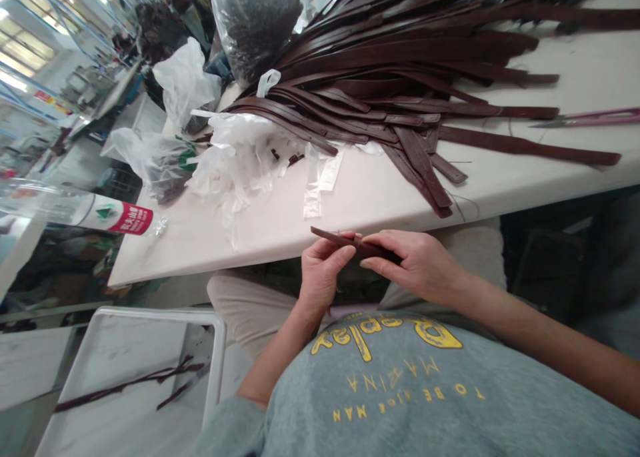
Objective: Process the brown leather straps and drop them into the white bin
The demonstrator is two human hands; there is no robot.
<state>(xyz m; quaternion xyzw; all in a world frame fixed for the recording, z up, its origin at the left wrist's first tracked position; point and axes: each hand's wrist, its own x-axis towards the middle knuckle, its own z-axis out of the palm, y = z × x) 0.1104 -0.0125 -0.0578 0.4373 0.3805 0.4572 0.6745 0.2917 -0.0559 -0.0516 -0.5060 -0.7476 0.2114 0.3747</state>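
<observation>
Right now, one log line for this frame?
left hand: pinching strap | right hand: pinching brown strap | table: strap pile

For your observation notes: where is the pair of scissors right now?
The scissors lie on the table at the far right of the head view, beside the pile of brown straps.

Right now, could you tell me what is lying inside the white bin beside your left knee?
Inside the white bin, a few dark brown strips lie on its pale floor. The near end runs out of the picture, so anything there is unseen.
</observation>
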